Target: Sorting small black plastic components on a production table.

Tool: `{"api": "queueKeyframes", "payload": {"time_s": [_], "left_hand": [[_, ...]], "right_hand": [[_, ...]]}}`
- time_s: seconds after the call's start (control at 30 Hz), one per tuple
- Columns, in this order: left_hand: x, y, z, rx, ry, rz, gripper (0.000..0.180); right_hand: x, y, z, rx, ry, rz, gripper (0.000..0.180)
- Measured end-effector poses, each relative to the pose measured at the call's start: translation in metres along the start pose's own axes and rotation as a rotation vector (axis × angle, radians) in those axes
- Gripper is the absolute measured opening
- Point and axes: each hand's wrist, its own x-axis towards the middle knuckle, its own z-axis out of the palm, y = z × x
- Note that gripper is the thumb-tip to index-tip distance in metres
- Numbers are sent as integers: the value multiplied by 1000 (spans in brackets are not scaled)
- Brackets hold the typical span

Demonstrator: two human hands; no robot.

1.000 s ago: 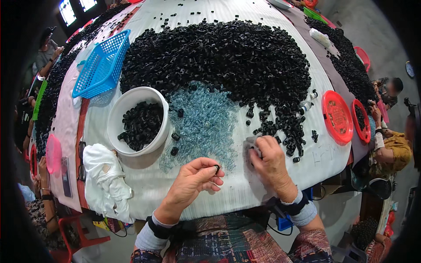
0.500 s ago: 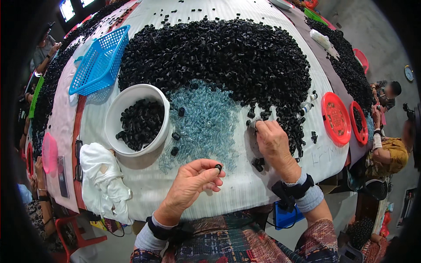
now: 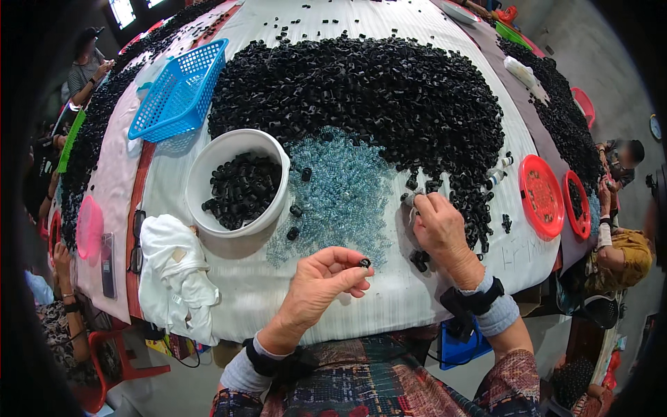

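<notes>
My left hand (image 3: 316,285) is closed in a pinch on a small round black plastic part (image 3: 365,263), held above the table's near edge. To its right, my right hand (image 3: 443,226) is closed, fingertips pressed together beside the loose black parts. Something greyish shows at those fingertips, too small to make out. Beyond both hands spreads a large heap of small black plastic parts (image 3: 368,83). In front of it lies a patch of small clear bluish springs or rings (image 3: 340,181), with a few black pieces among them. A white bowl (image 3: 197,206) at the left holds more black parts.
A blue plastic basket (image 3: 160,125) stands behind the bowl, and a crumpled white cloth (image 3: 174,271) lies at the front left. Red round lids (image 3: 540,198) and small bottles (image 3: 495,179) are at the right. Other people sit at neighbouring tables on both sides.
The whole view has shifted slightly, so the table's things appear further right. My left hand keeps its pinch on the black part; my right hand's fingertips stay beside the loose parts.
</notes>
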Motion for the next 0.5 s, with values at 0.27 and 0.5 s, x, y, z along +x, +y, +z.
{"api": "queueKeyframes", "payload": {"time_s": [0.27,0.5], "left_hand": [[-4,5,15,28,-18,76,19],[-7,5,20,71,-23,109,19]], "right_hand": [[-6,-71,-51,917,70,217,34],[-16,-79,-55,1046,-75,257,38]]}}
